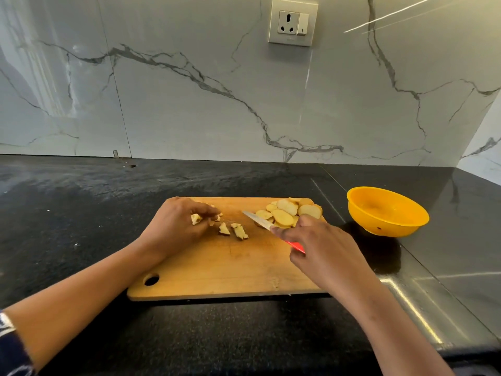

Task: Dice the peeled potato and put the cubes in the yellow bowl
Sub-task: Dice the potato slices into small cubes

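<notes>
A home kitchen: a black stone desk (pixel 81 213) meets a marble-veined wall (pixel 189 90) with a wall socket (pixel 292 22); a wooden cutting board (pixel 217 275) lies on it.

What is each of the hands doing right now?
The left hand pinches a potato piece.
The right hand grips the knife.

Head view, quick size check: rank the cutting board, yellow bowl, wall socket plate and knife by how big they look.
1. cutting board
2. yellow bowl
3. wall socket plate and knife: unranked; the right hand hides much of the knife, and the socket sits farther back.
</notes>
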### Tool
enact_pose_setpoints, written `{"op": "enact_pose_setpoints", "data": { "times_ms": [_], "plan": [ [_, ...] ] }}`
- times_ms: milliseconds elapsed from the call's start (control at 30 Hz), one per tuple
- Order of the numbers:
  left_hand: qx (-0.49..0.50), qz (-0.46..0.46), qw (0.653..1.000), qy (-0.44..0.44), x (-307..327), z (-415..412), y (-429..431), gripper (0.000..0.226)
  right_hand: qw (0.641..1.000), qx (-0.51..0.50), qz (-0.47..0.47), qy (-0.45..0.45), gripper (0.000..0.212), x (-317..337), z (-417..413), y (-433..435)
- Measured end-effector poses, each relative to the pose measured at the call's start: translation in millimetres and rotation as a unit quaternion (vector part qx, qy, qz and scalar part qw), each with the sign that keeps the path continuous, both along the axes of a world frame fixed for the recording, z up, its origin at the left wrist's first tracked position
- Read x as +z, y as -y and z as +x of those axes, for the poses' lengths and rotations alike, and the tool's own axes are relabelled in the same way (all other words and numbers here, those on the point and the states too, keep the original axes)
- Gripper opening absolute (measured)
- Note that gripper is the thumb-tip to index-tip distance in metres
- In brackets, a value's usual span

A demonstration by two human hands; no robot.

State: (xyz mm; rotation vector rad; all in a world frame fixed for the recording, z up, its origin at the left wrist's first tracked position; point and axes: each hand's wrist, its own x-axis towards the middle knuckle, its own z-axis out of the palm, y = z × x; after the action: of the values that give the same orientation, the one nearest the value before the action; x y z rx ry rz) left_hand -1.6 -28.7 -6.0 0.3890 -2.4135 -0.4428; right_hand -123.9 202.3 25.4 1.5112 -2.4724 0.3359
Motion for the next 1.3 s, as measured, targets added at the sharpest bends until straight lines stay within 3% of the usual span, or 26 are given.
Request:
{"op": "enact_pose_setpoints", "data": {
  "times_ms": [100, 233, 367, 467, 567, 667, 733, 833, 933, 1033, 1100, 1200, 1300],
  "plan": [
    [-0.036, 0.006, 0.999, 0.025, 1.4, -0.6, -5.0, 0.029, 1.0, -0.017, -0.013, 0.007, 0.05, -4.0, -9.7, 11.3],
    [-0.056, -0.097, 0.993, 0.044, -1.1, -9.3, -7.6, 0.023, 0.999, -0.025, -0.034, 0.032, 0.05, -12.6, -16.6, 16.2],
    [0.001, -0.036, 0.999, 0.037, 2.9, -15.5, -6.8, 0.035, 0.996, -0.03, -0.074, 0.043, 0.051, -16.9, -21.4, 14.5],
    [-0.062, -0.004, 0.99, 0.123, 7.9, -16.1, -12.6, 0.058, 0.994, -0.034, -0.082, 0.056, 0.051, -20.4, -24.2, 15.6],
    [-0.1, -0.04, 0.972, 0.21, 11.4, -23.4, -21.4, 0.051, 0.994, -0.041, -0.082, 0.058, 0.051, -21.2, -25.2, 15.1],
    [-0.112, -0.024, 0.976, 0.184, 15.0, -31.7, -19.7, 0.022, 0.995, -0.039, -0.073, 0.057, 0.052, -21.0, -22.1, 15.3],
    [-0.101, -0.032, 0.981, 0.165, 17.3, -32.4, -14.7, 0.017, 0.995, -0.038, -0.071, 0.057, 0.051, -21.1, -21.0, 15.5],
    [-0.078, -0.023, 0.991, 0.106, 21.1, -27.7, -3.4, 0.022, 0.995, -0.037, -0.067, 0.061, 0.051, -21.4, -20.7, 15.8],
    [-0.065, 0.045, 0.996, 0.05, 26.1, -20.4, 5.4, 0.033, 0.995, -0.037, -0.068, 0.062, 0.051, -21.4, -20.4, 15.1],
    [-0.111, 0.106, 0.985, 0.075, 26.7, -17.0, 5.8, 0.035, 0.995, -0.038, -0.071, 0.065, 0.051, -21.4, -19.3, 15.5],
    [-0.149, 0.088, 0.974, 0.143, 23.6, -18.7, 1.1, 0.032, 0.994, -0.039, -0.071, 0.069, 0.051, -21.4, -19.2, 15.4],
    [-0.197, -0.011, 0.948, 0.248, 16.3, -28.7, -5.0, 0.037, 0.994, -0.041, -0.07, 0.075, 0.051, -22.3, -19.7, 14.4],
    [-0.203, -0.072, 0.949, 0.231, 16.4, -33.9, 0.4, 0.024, 0.994, -0.044, -0.071, 0.075, 0.051, -22.8, -20.4, 14.7]
  ]
}}
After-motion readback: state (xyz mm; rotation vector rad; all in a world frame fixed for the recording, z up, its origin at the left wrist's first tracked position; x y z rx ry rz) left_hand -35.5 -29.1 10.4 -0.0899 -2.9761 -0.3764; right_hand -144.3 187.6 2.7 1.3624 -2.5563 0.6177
